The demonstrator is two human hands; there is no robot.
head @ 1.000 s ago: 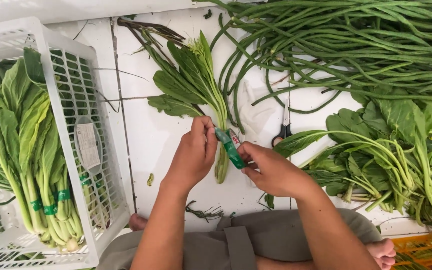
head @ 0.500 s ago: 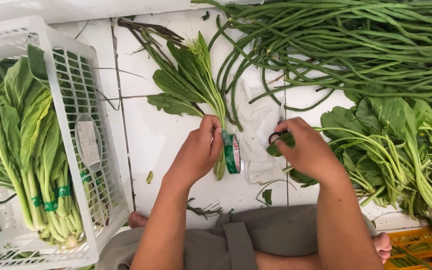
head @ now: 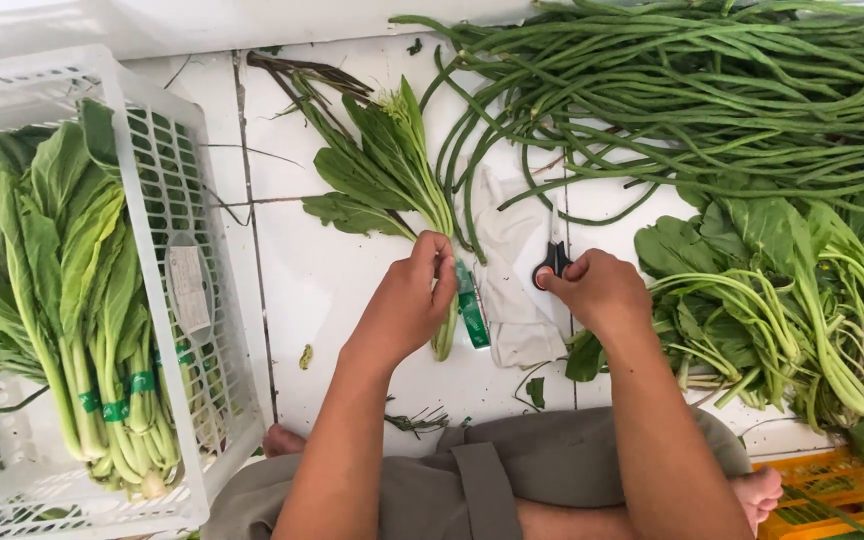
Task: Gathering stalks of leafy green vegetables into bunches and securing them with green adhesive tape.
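**A:** On the white tile floor point(head: 352, 300), the left hand point(head: 407, 305) pinches the leafy bunch point(head: 392, 175) at its green tape band point(head: 472, 310); the right hand point(head: 597, 290) closes on the black-handled scissors point(head: 552, 262).

**B:** Yeah, that loose tape end could unwrap if the pinch slackens, or the blades nick the stems.

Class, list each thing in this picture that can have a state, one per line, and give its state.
Left hand: gripping the greens bundle, taped at the stems.
Right hand: on the scissors, which lie on a cloth.
White basket: holding tied bundles.
Loose greens: untied, heaped.
Long beans: loose, piled.
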